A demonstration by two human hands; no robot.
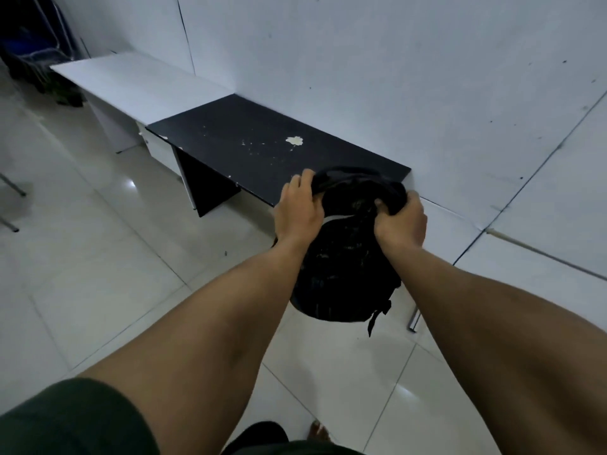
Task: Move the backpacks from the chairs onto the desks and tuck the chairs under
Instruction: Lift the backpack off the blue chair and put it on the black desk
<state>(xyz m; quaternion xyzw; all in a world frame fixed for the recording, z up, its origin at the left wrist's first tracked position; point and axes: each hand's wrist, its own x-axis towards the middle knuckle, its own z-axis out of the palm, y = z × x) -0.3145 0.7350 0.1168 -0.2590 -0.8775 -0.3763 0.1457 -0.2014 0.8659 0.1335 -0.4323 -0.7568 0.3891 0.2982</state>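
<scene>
Left of the black desk [262,149], a white desk [138,83] stands bare, and chair legs [13,205] show further left, not yet tucked. The left hand [297,208] and right hand [399,221] each clutch the top of a black backpack [341,274], which hangs off the black desk's near edge, not yet set down.

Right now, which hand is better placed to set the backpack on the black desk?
Left hand: its grip on the backpack is already over the black desk edge; the right hand grips beyond its corner.
</scene>
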